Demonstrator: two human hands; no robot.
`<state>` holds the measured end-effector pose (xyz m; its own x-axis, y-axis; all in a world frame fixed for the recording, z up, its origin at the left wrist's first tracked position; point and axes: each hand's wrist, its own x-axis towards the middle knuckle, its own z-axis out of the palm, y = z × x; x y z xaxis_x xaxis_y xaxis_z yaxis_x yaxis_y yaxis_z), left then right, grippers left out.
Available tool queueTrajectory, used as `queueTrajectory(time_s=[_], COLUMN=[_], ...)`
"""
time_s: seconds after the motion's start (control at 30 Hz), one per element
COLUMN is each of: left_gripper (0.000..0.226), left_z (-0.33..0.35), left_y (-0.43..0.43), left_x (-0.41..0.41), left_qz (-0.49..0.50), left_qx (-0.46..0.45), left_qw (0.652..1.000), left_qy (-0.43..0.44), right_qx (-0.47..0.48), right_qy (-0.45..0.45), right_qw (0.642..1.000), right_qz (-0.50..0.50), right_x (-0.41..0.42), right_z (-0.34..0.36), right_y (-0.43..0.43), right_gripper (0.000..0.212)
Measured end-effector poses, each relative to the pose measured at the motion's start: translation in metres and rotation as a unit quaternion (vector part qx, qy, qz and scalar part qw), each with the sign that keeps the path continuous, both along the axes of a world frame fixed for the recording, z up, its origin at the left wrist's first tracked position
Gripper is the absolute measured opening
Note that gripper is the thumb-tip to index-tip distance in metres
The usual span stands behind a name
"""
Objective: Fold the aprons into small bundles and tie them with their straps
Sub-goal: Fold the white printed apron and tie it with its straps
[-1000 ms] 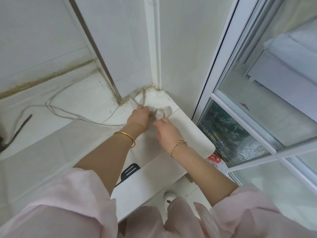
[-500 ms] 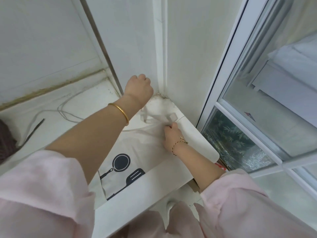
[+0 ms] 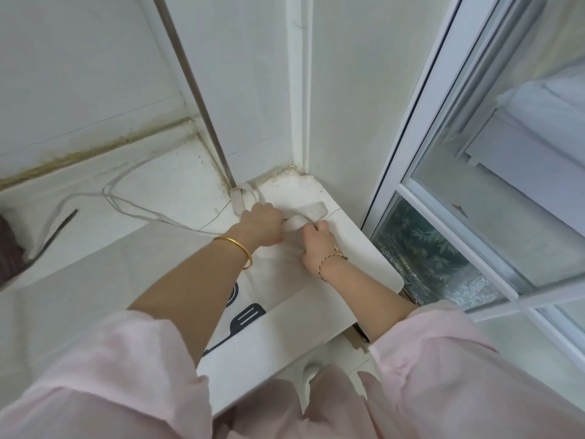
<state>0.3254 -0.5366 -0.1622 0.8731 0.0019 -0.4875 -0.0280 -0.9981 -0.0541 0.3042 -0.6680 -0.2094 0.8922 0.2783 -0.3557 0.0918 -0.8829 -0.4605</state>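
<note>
The off-white cloth apron with a black spatula print (image 3: 275,280) lay flat on the white bench (image 3: 367,255). Its long axis ran from 7 o'clock, near the body, toward 1 o'clock at the wall corner. It looked light, limp and easily creased, best taken by its top edge and straps. At that far end the left hand (image 3: 262,224) and right hand (image 3: 316,245) each kept a closed grip on the pale flat fabric strap (image 3: 311,210), whose loose end pointed to 2 o'clock.

Pale pink sleeves (image 3: 110,375), gold bangle (image 3: 237,243) (left wrist), cord bracelet (image 3: 329,258)
</note>
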Motion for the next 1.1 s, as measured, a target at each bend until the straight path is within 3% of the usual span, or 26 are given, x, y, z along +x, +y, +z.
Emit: queueTrajectory(time_s=[0.13, 0.3, 0.47, 0.53, 0.63, 0.7, 0.77, 0.87, 1.03, 1.1], left_gripper=[0.021, 0.027, 0.029, 0.022, 0.006, 0.01, 0.014, 0.015, 0.01, 0.013], left_z=[0.025, 0.077, 0.129, 0.144, 0.16, 0.168, 0.174, 0.182, 0.201, 0.205], left_y=[0.015, 0.034, 0.029, 0.024, 0.016, 0.01, 0.007, 0.006, 0.009, 0.011], left_x=[0.01, 0.033, 0.048, 0.053, 0.054, 0.051, 0.048, 0.046, 0.044, 0.04], left_qz=[0.049, 0.049, 0.082, 0.122, 0.207, 0.261, 0.268, 0.222, 0.113, 0.112], left_qx=[-0.029, -0.004, -0.124, -0.225, -0.402, -0.508, -0.553, -0.527, -0.311, -0.288], left_qw=[0.989, 0.953, 0.908, 0.879, 0.819, 0.769, 0.752, 0.793, 0.934, 0.948], left_qy=[-0.139, -0.299, -0.39, -0.403, -0.352, -0.287, -0.24, -0.211, -0.136, -0.076], right_qx=[-0.007, -0.02, 0.0, 0.009, 0.002, 0.002, 0.006, 0.002, 0.011, 0.02], right_qy=[-0.004, 0.007, 0.04, 0.049, 0.027, 0.001, -0.004, -0.009, -0.008, -0.004], right_qw=[1.0, 1.0, 0.999, 0.998, 0.999, 1.0, 1.0, 1.0, 1.0, 1.0], right_qz=[-0.012, -0.006, -0.034, -0.048, -0.033, -0.02, -0.021, -0.013, -0.008, -0.01], right_x=[-0.001, 0.0, 0.003, 0.003, 0.0, -0.003, -0.005, -0.007, -0.007, -0.007], right_z=[-0.001, 0.0, 0.004, 0.003, 0.002, 0.003, 0.004, 0.001, 0.002, 0.003], right_y=[0.003, 0.002, 0.002, 0.002, 0.002, 0.001, 0.002, 0.002, -0.001, -0.002], right_gripper=[0.044, 0.045, 0.04, 0.038, 0.043, 0.051, 0.053, 0.054, 0.055, 0.054])
